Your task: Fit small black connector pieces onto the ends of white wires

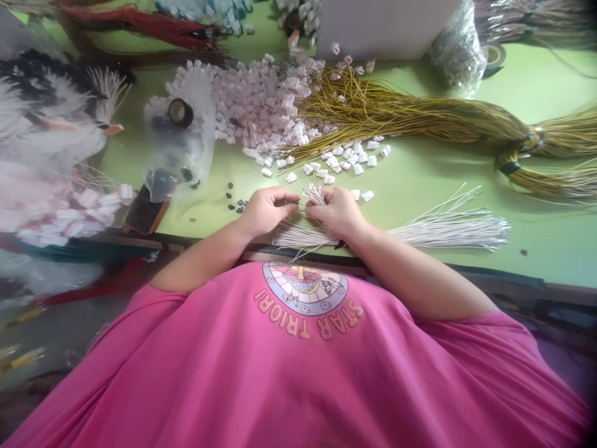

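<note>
My left hand [267, 210] is closed, thumb and fingertips pinched together just left of the white wire ends; whatever small thing it pinches is too small to make out. My right hand [339, 211] is shut on a bunch of thin white wires [314, 194], whose tips fan out above the thumb and forefinger. Under the right wrist lies a larger bundle of white wires [448, 230] along the table's near edge, its left part [298, 236] showing below the hands. Several tiny black pieces [240, 204] are scattered beside my left hand.
A heap of white connectors [261, 99] lies behind my hands, with a long tied bundle of yellow wires [420, 118] to its right. At left are a clear plastic bag [200, 118], a tape roll [180, 112] and a dark phone-like box [148, 210]. A pale box [382, 28] stands behind.
</note>
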{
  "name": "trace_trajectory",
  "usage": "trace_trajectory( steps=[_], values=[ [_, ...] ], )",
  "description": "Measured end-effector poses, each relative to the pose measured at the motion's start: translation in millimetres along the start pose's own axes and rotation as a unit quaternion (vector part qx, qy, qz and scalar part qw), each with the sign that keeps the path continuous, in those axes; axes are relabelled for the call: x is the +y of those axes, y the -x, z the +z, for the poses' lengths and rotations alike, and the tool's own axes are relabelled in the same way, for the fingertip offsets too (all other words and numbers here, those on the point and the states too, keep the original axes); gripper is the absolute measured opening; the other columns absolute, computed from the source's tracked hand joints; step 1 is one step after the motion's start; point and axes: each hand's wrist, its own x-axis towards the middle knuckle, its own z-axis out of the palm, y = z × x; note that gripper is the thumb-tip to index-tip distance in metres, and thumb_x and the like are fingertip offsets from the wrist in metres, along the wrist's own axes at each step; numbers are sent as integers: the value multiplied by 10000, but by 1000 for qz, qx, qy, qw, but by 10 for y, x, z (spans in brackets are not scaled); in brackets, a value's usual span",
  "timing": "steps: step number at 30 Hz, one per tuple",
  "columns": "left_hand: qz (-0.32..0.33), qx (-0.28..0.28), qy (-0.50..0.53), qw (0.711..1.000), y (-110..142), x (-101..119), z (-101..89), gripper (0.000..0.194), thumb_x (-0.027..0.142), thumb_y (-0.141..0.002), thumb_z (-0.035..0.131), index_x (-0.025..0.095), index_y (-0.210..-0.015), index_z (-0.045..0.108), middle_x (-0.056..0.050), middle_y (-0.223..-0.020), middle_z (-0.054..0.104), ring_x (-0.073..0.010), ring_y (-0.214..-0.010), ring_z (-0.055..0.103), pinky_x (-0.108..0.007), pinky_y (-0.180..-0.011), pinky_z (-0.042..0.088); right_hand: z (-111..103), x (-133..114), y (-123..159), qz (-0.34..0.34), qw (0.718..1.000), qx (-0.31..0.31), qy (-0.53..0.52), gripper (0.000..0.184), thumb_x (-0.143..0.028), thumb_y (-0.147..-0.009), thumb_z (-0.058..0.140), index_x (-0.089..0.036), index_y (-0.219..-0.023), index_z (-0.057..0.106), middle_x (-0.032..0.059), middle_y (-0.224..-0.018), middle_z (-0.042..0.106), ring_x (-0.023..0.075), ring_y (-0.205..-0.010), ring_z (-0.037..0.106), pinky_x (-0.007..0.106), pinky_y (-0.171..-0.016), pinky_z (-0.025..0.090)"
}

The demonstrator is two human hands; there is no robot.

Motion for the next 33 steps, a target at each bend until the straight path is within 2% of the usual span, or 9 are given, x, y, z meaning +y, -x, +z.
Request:
trace_trajectory(
  steps=[4, 8, 16, 22, 29, 33],
  values=[
    [39, 14, -56, 998, 13, 14, -1, 202, 267, -725, 684, 156, -887, 733, -64, -864, 702, -153, -763, 626, -307, -765, 510, 13, 1, -9, -8, 1000, 3, 27, 114, -233, -598, 567, -132, -632, 609, -6, -559, 534, 127, -589, 491, 253, -545, 356],
    [41, 11, -78, 996, 22, 29, -5, 205, 250, -729, 668, 164, -902, 736, -54, -842, 697, -150, -750, 619, -298, -740, 507, 22, 15, -17, -12, 999, 0, 43, 112, -237, -606, 562, -134, -622, 601, -6, -550, 519, 123, -579, 477, 252, -531, 337],
    [36, -7, -56, 998, -2, -1, 41, 208, 313, -732, 695, 179, -884, 745, -59, -836, 700, -165, -767, 627, -305, -752, 499, 17, 9, 10, -9, 1000, -24, -5, 120, -257, -631, 579, -138, -646, 590, -22, -551, 491, 98, -547, 442, 248, -524, 341],
    [34, -34, -26, 999, -18, -23, 49, 200, 326, -730, 708, 178, -860, 744, -64, -858, 707, -171, -797, 639, -307, -787, 497, 23, 3, 3, -13, 1000, -23, 1, 135, -272, -641, 611, -142, -626, 578, -30, -557, 471, 87, -562, 420, 244, -541, 338],
    [13, -28, -71, 997, -19, 8, -28, 173, 285, -737, 691, 155, -848, 716, -58, -861, 696, -156, -771, 622, -304, -751, 493, 5, -14, 10, -1, 999, -28, -17, 135, -267, -640, 627, -134, -646, 607, -23, -555, 523, 88, -541, 448, 247, -534, 357],
    [9, -53, -97, 994, -54, -27, -131, 179, 242, -737, 671, 150, -890, 679, -52, -853, 663, -147, -755, 599, -301, -719, 478, -19, 11, 15, -12, 999, -9, -50, 182, -306, -637, 661, -135, -693, 633, -15, -599, 558, 95, -570, 471, 258, -567, 382]
  ],
)
